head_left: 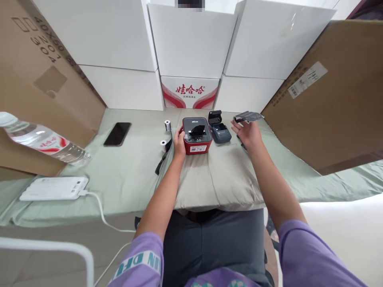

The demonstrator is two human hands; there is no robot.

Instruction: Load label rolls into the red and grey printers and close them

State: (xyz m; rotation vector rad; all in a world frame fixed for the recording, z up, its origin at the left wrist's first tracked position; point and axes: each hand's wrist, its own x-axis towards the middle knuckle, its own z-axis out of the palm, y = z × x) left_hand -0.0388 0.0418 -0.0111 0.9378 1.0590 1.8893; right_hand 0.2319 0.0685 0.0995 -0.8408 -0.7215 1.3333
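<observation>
My left hand (180,142) grips the left side of a small red and black box (196,149), its thumb near the front corner. A crumpled black item (198,130) shows on the lid. Just right of the box lies a dark portable printer (222,134) with its lid (214,116) swung up. Farther right, my right hand (249,134) is raised with its fingers pointing left. A crumpled grey plastic bag (251,116) is at its fingers, apparently held; the grip is partly hidden. Beneath that hand is a thin black object (241,143).
Two white paper rolls (163,145) and a black strap (168,150) are left of the box. Beyond are a phone (117,134), a water bottle (49,141) and a white power bank (55,188) with a cable. Cardboard boxes (335,95) and white boxes (191,44) border the cloth-covered table (131,179).
</observation>
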